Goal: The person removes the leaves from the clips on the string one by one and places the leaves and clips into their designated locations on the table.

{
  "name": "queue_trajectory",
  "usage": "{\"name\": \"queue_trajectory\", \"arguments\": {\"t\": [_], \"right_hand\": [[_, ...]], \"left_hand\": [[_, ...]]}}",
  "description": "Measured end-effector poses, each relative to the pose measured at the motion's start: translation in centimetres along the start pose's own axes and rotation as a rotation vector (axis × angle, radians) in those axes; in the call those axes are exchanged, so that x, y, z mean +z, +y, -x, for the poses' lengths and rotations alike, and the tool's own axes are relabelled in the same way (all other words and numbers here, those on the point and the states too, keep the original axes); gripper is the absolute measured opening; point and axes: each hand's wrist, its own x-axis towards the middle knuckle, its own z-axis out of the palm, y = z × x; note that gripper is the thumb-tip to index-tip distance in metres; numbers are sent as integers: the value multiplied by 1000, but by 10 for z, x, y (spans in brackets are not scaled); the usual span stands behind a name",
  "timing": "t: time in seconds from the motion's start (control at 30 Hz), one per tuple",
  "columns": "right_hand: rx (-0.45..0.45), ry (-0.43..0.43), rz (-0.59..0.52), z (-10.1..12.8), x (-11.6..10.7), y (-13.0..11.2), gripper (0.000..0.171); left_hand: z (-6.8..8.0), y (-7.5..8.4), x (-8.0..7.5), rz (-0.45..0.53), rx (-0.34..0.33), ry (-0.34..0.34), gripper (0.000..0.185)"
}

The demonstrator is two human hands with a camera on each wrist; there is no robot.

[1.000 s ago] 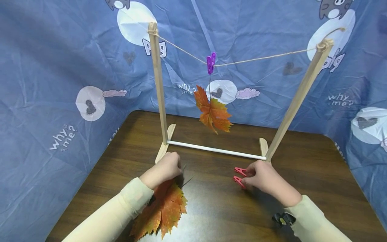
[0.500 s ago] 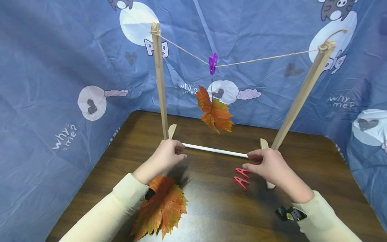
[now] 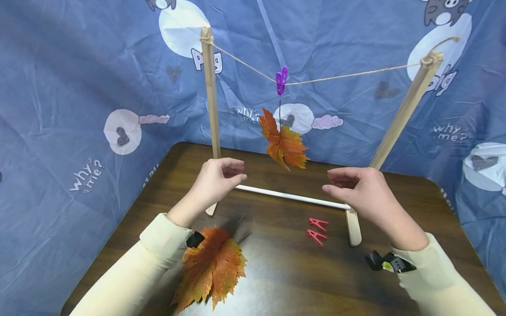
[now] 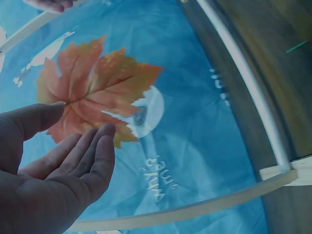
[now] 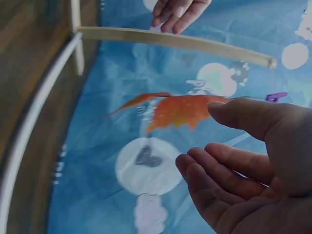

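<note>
so both hands are off the table now and up in the air. a second ago my left hand (image 3: 218, 181) was down by the loose leaf (image 3: 212, 266) and my right hand (image 3: 357, 189) was on the two red clips (image 3: 316, 231); half a second ago they'd come up to about the white bar (image 3: 292, 197). now they hover above that bar, palms turned toward each other, fingers relaxed and a bit curled, and both hold nothing. the wrist views back that up, bare palms with nothing pinched.

the clips stay on the wood just near of the bar, toward the right foot (image 3: 353, 226), well below my right hand. the loose leaf lies flat on the near left of the table (image 3: 276, 281), partly under my left sleeve. so neither got picked up.

the hung leaf (image 3: 283, 145) dangles from the purple clip (image 3: 281, 80) on the string (image 3: 348, 75), between and a bit far of my two hands. it looks to me like the hands are closing in on that one, not the stuff on the table, but that's my read only. the frame posts (image 3: 211, 87) seem to have shifted a touch in view, probably just my head moving.

blue printed cloth (image 3: 79, 87) all around the back and sides.
</note>
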Motion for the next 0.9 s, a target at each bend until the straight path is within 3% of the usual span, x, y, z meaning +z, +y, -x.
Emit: {"name": "queue_trajectory", "arguments": {"t": [0.2, 0.43, 0.7, 0.9], "right_hand": [[-57, 26, -9, -13, -15, -25, 37], [-55, 59, -45, -25, -26, -51, 37], [-162, 111, -31, -44, -40, -83, 37], [-164, 112, -18, -60, -55, -106, 39]], "left_hand": [[-11, 11, -4, 39, 29, 16, 28], [-23, 23, -6, 50, 57, 26, 30], [-35, 45, -9, 71, 75, 51, 33], [-51, 59, -10, 118, 118, 91, 35]]}}
